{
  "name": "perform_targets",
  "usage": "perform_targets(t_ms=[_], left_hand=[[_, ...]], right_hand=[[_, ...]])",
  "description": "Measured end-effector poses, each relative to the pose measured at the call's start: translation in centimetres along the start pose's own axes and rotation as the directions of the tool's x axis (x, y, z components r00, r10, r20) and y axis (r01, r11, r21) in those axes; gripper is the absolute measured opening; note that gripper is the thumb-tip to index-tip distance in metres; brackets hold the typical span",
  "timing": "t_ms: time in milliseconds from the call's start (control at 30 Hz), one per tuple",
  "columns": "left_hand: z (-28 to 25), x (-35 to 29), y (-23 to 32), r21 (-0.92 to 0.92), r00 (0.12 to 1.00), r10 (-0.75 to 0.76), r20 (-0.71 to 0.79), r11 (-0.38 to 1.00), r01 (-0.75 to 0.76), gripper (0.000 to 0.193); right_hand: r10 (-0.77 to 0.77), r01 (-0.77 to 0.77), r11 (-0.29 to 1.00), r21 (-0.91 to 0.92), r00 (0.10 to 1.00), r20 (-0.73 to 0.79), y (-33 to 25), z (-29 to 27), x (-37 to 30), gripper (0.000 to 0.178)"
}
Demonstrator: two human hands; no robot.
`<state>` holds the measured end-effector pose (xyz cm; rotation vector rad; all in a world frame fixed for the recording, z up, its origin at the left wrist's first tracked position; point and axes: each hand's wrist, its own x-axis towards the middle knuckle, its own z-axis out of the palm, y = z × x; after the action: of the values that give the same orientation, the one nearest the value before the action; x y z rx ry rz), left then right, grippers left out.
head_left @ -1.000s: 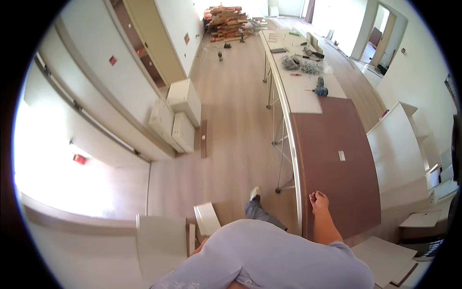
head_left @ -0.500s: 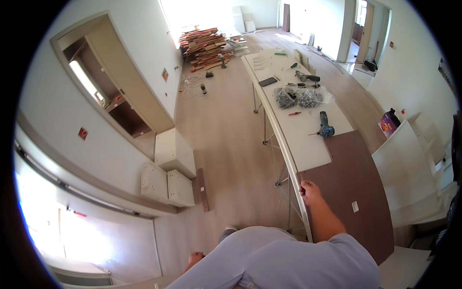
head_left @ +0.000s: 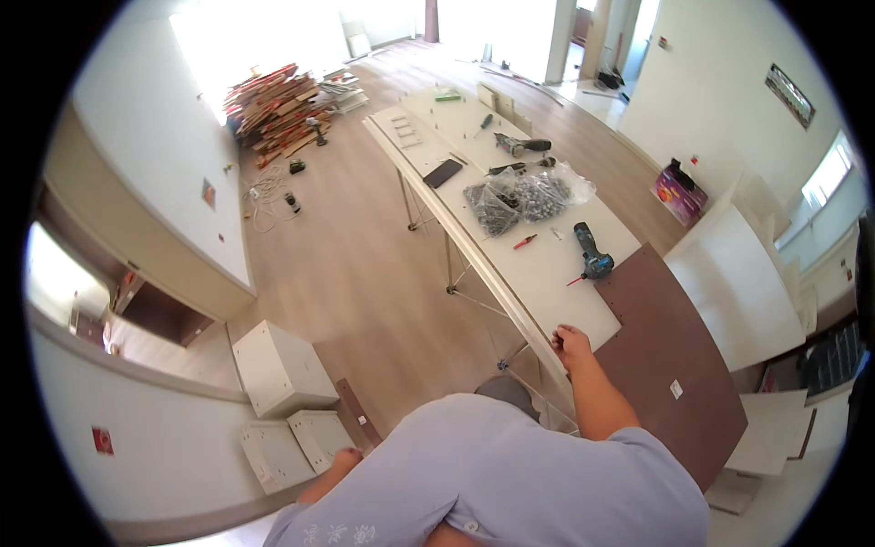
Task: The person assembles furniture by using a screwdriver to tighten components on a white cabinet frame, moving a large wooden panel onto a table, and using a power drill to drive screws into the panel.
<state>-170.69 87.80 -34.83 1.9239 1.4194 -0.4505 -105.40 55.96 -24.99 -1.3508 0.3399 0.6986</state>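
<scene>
My right hand (head_left: 571, 345) is closed, its fingers curled at the near left edge of the long white work table (head_left: 474, 290). Anything inside those fingers is too small to make out. Just right of that forearm lies a flat brown board (head_left: 676, 333) with a small white label. A cordless drill (head_left: 594, 253) with a red-tipped bit rests on the white surface by the board's far corner. My left hand (head_left: 346, 459) hangs low beside my shirt, above the floor near some white cabinet boxes (head_left: 281, 369); its fingers are mostly hidden.
Farther along the table lie plastic bags of small hardware (head_left: 524, 199), a red-handled tool (head_left: 525, 242), a dark phone-like slab (head_left: 444, 173) and another power tool (head_left: 522, 144). A heap of wood strips (head_left: 273, 109) is at the far left. White panels (head_left: 743, 283) lean on the right.
My view has turned and moved forward along the table. My right hand has gone from beside the brown board's corner to the white stretch of edge; my left hand shows more.
</scene>
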Motion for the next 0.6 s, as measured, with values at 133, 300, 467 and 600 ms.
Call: perform_targets(t_ms=[133, 300, 467, 600], left_hand=[[-13.5, 11.4, 4.0, -0.571, 0.971, -0.229, -0.066, 0.807, 0.152, 0.027], [-20.4, 20.6, 15.2, -0.795, 0.967, -0.173, -0.187, 0.604, -0.046, 0.023], [-18.5, 22.6, 23.2, -0.173, 0.958, 0.284, 0.037, 0.946, -0.274, 0.026], [-16.8, 24.0, 25.3, 0.138, 0.937, 0.213, 0.278, 0.956, -0.258, 0.027]], right_hand=[[-0.014, 0.012, 0.998, -0.057, 0.999, -0.03, -1.3, 5.9, 4.9, 0.017], [-0.023, 0.014, 0.996, -0.084, 0.994, -0.104, -4.8, 10.1, 13.7, 0.019], [-0.152, 0.083, 0.952, -0.294, 0.963, -0.221, -6.4, 12.0, 22.9, 0.024], [-0.452, 0.176, 0.734, -0.656, 0.848, -0.278, -7.2, 11.6, 26.1, 0.03]])
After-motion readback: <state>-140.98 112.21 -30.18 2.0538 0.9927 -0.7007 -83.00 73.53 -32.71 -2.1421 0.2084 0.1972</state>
